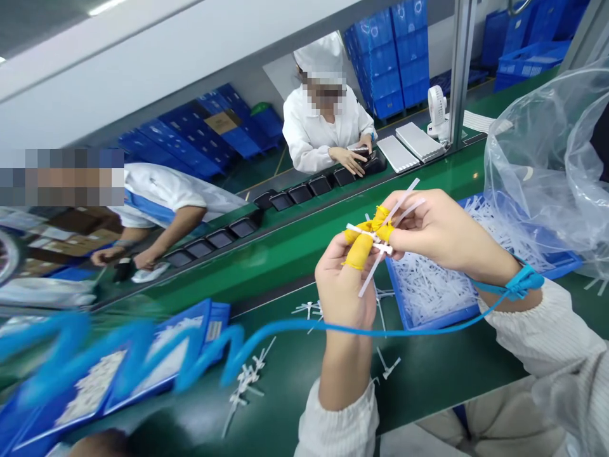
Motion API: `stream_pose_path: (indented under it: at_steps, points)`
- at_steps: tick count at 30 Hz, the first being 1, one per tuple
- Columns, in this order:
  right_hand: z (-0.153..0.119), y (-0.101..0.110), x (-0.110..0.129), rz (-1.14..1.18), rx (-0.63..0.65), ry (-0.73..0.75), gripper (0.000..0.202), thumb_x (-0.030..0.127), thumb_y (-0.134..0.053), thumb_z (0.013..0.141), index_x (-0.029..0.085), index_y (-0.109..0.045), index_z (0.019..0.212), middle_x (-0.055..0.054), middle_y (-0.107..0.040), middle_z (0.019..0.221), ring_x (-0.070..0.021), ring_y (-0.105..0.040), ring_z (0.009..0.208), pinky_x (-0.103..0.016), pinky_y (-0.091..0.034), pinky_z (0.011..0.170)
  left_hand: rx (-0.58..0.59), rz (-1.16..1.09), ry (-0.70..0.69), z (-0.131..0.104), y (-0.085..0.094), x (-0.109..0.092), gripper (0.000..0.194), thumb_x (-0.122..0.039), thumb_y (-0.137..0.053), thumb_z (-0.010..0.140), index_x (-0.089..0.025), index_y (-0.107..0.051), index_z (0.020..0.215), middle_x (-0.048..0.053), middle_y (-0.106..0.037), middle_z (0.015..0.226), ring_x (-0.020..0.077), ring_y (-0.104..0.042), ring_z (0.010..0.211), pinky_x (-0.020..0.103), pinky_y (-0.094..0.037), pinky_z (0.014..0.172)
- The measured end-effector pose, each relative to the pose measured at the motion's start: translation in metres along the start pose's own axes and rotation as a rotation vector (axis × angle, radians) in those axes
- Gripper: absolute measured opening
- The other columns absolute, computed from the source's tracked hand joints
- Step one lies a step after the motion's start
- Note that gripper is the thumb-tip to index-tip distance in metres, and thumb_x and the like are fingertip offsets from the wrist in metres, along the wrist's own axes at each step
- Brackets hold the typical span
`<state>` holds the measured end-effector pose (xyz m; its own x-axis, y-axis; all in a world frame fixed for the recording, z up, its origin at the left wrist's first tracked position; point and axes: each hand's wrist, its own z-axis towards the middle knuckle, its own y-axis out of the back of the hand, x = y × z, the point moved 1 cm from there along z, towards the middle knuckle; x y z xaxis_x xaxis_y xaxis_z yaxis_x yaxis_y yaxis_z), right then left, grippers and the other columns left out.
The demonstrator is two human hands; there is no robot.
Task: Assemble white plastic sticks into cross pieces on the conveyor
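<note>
My left hand (343,282) and my right hand (442,231) meet above the green workbench, yellow finger cots on their fingertips. Between them they pinch a small white plastic part (383,248) with thin strips sticking out of it. My left thumb and finger close on its left side. The right fingertips press at its upper right, where two more translucent strips (402,202) poke up between the fingers. How the pieces join is hidden by the fingertips. Similar white parts with strips (247,381) lie in a cluster on the bench, and another part (389,368) lies below my hands.
A blue tray (404,314) of translucent strips stands at right under a clear plastic bag (547,158). Blue bins (221,314) of white pieces stand at left. A coiled blue cord (295,325) runs from my right wristband (523,282) across the bench. Two co-workers sit beyond the green conveyor (285,254).
</note>
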<state>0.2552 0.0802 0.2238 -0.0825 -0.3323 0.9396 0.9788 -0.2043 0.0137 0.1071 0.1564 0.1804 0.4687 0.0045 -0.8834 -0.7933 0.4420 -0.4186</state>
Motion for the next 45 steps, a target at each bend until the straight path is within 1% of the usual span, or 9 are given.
stream_pose_path:
  at_steps: [11,18,25,29,33,36,40,43,45]
  points:
    - [0.000,-0.003,-0.001,0.044,-0.011,-0.020,0.010,0.012,-0.076,0.081,0.019,-0.070,0.080,0.002,-0.073,0.072,-0.0153,-0.071,0.066,-0.025,-0.059,0.061,0.021,0.061,0.005,0.000,0.004,-0.006,0.029,-0.027,-0.102,0.073,-0.018,-0.080,0.090,0.000,-0.075,0.081,0.0117,-0.071,0.072,0.022,-0.060,0.070]
    - [-0.001,-0.001,-0.002,0.100,0.028,-0.002,0.005,0.017,-0.077,0.089,0.018,-0.074,0.093,-0.001,-0.078,0.085,-0.0170,-0.077,0.078,-0.026,-0.063,0.069,0.028,0.034,-0.058,-0.003,-0.001,-0.004,0.028,-0.027,-0.101,0.077,-0.019,-0.080,0.094,0.001,-0.077,0.086,0.0115,-0.071,0.071,0.022,-0.060,0.067]
    - [0.000,-0.002,-0.003,0.095,0.093,-0.007,0.008,0.021,-0.075,0.095,0.017,-0.076,0.103,-0.002,-0.078,0.091,-0.0160,-0.076,0.079,-0.028,-0.065,0.073,0.040,0.055,-0.083,0.000,0.004,-0.007,0.030,-0.040,-0.096,0.086,-0.021,-0.077,0.098,0.002,-0.076,0.094,0.0116,-0.070,0.073,0.022,-0.060,0.067]
    - [0.000,-0.001,-0.004,0.068,0.097,-0.024,0.010,0.020,-0.075,0.096,0.018,-0.076,0.106,-0.001,-0.078,0.087,-0.0148,-0.075,0.075,-0.028,-0.065,0.072,-0.039,0.130,-0.165,0.015,0.023,-0.014,0.030,-0.039,-0.097,0.083,-0.022,-0.075,0.096,0.002,-0.076,0.100,0.0134,-0.072,0.084,0.026,-0.063,0.082]
    - [0.001,-0.001,-0.007,0.060,0.092,-0.040,0.009,0.020,-0.074,0.097,0.018,-0.075,0.106,0.000,-0.078,0.083,-0.0151,-0.077,0.076,-0.027,-0.065,0.073,-0.038,0.425,-0.179,0.032,0.061,-0.029,0.028,-0.040,-0.094,0.084,-0.022,-0.078,0.099,0.004,-0.078,0.103,0.0174,-0.074,0.092,0.030,-0.062,0.090]
    - [0.001,-0.001,-0.009,0.022,0.090,-0.039,0.009,0.021,-0.074,0.098,0.018,-0.075,0.107,-0.001,-0.079,0.086,-0.0156,-0.077,0.076,-0.028,-0.065,0.073,0.134,0.793,-0.023,0.044,0.090,-0.032,0.029,-0.043,-0.089,0.085,-0.020,-0.081,0.099,0.009,-0.081,0.104,0.0236,-0.075,0.096,0.034,-0.061,0.089]
    - [0.001,0.000,-0.010,-0.054,0.087,-0.022,0.011,0.024,-0.074,0.100,0.018,-0.076,0.108,-0.001,-0.079,0.087,-0.0168,-0.078,0.077,-0.029,-0.063,0.073,0.381,1.089,0.296,0.058,0.116,-0.016,0.026,-0.045,-0.090,0.073,-0.022,-0.079,0.080,0.006,-0.079,0.081,0.0254,-0.071,0.078,0.034,-0.056,0.073]
    - [0.000,0.000,-0.008,-0.098,0.103,0.006,0.010,0.026,-0.073,0.101,0.018,-0.076,0.107,-0.001,-0.079,0.085,-0.0165,-0.078,0.077,-0.029,-0.061,0.073,0.426,1.168,0.394,0.065,0.124,-0.007,0.024,-0.040,-0.093,0.065,-0.023,-0.077,0.071,0.006,-0.078,0.075,0.0273,-0.071,0.074,0.036,-0.056,0.071]
    - [-0.001,0.000,-0.006,-0.095,0.111,0.022,0.009,0.026,-0.073,0.101,0.019,-0.076,0.106,-0.001,-0.080,0.087,-0.0163,-0.078,0.078,-0.029,-0.061,0.074,0.340,1.204,0.289,0.067,0.124,-0.010,0.023,-0.038,-0.094,0.065,-0.022,-0.080,0.074,0.009,-0.079,0.081,0.0298,-0.073,0.082,0.038,-0.058,0.077]
